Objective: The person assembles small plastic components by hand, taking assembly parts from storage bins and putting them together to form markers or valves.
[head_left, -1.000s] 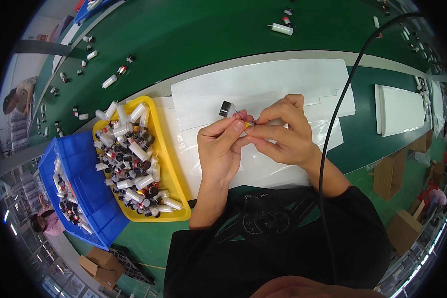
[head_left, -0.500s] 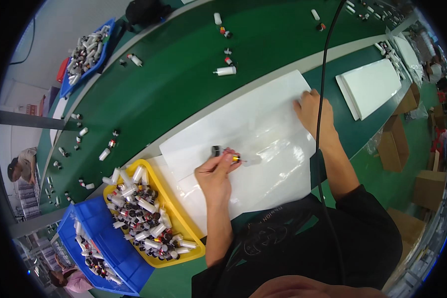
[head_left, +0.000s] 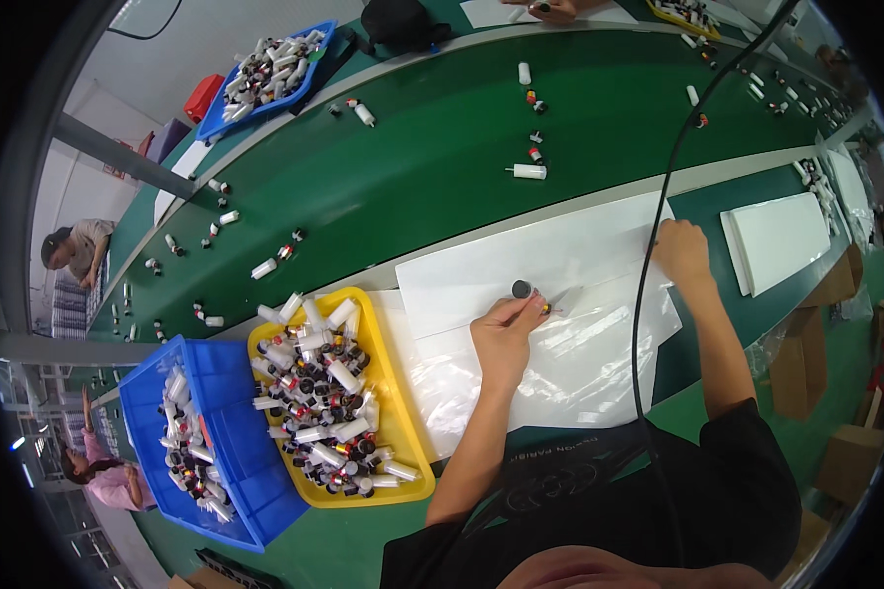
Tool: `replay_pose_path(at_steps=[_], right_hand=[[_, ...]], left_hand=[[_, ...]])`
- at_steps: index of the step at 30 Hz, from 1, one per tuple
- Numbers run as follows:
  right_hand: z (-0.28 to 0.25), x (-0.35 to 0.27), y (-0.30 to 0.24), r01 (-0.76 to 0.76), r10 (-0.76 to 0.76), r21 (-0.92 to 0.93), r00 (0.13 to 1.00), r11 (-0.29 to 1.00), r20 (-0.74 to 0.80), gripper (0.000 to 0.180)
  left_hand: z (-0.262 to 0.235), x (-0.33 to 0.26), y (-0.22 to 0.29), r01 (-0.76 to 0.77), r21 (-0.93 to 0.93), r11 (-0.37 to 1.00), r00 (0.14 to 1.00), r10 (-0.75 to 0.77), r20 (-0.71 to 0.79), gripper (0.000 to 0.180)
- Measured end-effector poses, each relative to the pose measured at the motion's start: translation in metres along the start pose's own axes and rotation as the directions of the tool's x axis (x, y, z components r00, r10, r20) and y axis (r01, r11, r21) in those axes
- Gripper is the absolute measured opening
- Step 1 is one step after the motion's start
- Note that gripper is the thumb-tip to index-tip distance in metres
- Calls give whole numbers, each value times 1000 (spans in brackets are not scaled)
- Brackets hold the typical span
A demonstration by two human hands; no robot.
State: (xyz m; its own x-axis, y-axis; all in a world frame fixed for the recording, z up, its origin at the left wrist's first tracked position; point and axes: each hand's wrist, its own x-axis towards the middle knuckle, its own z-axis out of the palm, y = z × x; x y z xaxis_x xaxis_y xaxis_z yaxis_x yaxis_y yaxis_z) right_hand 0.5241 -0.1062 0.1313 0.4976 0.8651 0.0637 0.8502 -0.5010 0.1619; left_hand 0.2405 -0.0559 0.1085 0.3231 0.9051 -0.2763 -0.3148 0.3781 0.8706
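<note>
My left hand (head_left: 506, 332) rests on a white sheet (head_left: 560, 250) and pinches a small yellow and red piece (head_left: 544, 308) at its fingertips. A thin grey sliver (head_left: 566, 295) lies just past that piece. A small black cap (head_left: 521, 289) stands on the sheet right above my fingers. My right hand (head_left: 680, 251) is stretched out to the sheet's right end, fingers bent down onto it; I cannot tell whether it holds anything. A clear plastic film (head_left: 570, 368) covers the table under my left forearm.
A yellow tray (head_left: 410, 442) and a blue bin (head_left: 265, 506), both full of white tubes and dark caps, sit left of my arm. White tubes (head_left: 528, 171) lie scattered on the green belt (head_left: 432, 167). A black cable (head_left: 644, 314) hangs across my right arm. More white sheets (head_left: 778, 240) lie at the right.
My hands have come apart: the right one has moved off to the sheet's right end while the left keeps the small piece. The view has swung upward, showing more of the belt.
</note>
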Motion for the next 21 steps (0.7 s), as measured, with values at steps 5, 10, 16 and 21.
replay_pose_path(at_steps=[5,10,16,21], right_hand=[[-4,-1,64,-403,50,860,911,312,408,18],[-15,-18,72,-333,42,907,934,-259,355,13],[-14,-58,9,-213,-171,734,976,-645,133,13],[-58,-84,-84,-419,-459,799,864,-431,206,24]], left_hand=[[4,3,0,5,89,996,1000,-3,-24,15],[6,6,2,-20,57,998,997,24,-74,13],[1,2,19,61,-162,985,997,-69,-47,12],[9,-12,48,-75,-120,990,997,73,-21,8]])
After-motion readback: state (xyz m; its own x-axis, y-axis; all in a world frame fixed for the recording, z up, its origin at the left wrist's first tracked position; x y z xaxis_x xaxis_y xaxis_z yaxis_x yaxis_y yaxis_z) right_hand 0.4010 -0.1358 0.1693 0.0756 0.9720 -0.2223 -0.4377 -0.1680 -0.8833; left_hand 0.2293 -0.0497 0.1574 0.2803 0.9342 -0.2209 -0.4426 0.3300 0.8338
